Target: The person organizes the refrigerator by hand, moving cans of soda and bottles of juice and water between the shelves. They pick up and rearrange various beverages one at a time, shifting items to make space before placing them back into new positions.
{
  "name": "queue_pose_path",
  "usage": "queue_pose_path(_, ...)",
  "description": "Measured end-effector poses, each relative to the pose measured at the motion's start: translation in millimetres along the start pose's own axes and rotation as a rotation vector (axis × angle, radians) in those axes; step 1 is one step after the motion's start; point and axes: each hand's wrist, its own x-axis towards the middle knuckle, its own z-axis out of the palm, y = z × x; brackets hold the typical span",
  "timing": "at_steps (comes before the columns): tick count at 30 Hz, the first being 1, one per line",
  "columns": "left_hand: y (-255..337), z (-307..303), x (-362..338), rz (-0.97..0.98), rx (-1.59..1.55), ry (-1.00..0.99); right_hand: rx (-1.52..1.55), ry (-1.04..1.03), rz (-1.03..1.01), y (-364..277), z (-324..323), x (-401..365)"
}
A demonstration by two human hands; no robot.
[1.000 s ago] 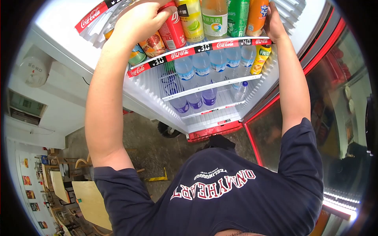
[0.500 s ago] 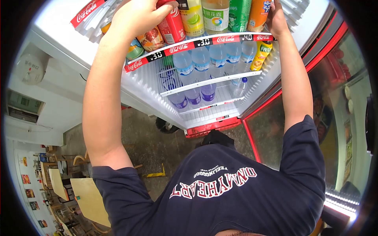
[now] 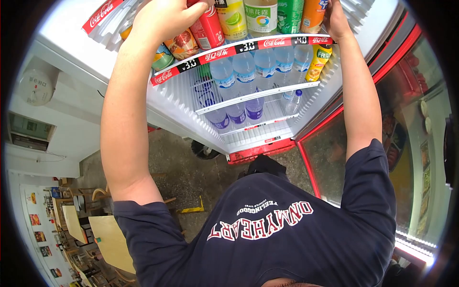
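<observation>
At the top shelf of a drinks fridge, my left hand (image 3: 161, 18) reaches in, its thumb pressed across the upper part of a red soda can (image 3: 208, 31); its other fingers are past the frame's top edge. My right hand (image 3: 337, 22) has its fingers curled against the right side of an orange soda bottle (image 3: 313, 16). Between the hands stand a yellow lime drink (image 3: 233, 20), a clear-labelled bottle of pale drink (image 3: 260, 18) and a green bottle (image 3: 289, 16). A brown-patterned can (image 3: 181, 45) and a green-blue can (image 3: 162, 57) sit below my left wrist.
A price strip (image 3: 224, 52) edges the top shelf. Water bottles (image 3: 244, 67) and a yellow bottle (image 3: 318, 62) fill the shelf below, with purple-labelled bottles (image 3: 236, 113) lower down. The red-framed glass door (image 3: 311, 167) stands open at right. Wooden tables (image 3: 112, 241) are at lower left.
The view has shifted slightly, so the shelves sit a little higher in it. Both hands stay at the same can and bottle.
</observation>
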Motion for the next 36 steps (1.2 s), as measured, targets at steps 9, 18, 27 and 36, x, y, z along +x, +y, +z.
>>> queue_pose_path(9, -7, 2, 6, -0.022, 0.0, -0.048, -0.142, 0.026, -0.158, 2, 17, -18)
queue_pose_path(18, 0, -2, -1, 0.017, -0.025, -0.021, -0.316, 0.107, -0.125, -18, 62, -44)
queue_pose_path(27, -6, 4, 2, 0.056, -0.073, 0.047, -0.282, 0.071, -0.175, -13, 50, -35)
queue_pose_path(36, 5, -9, -2, 0.014, -0.055, -0.021, -0.175, 0.098, -0.188, -9, 45, -30)
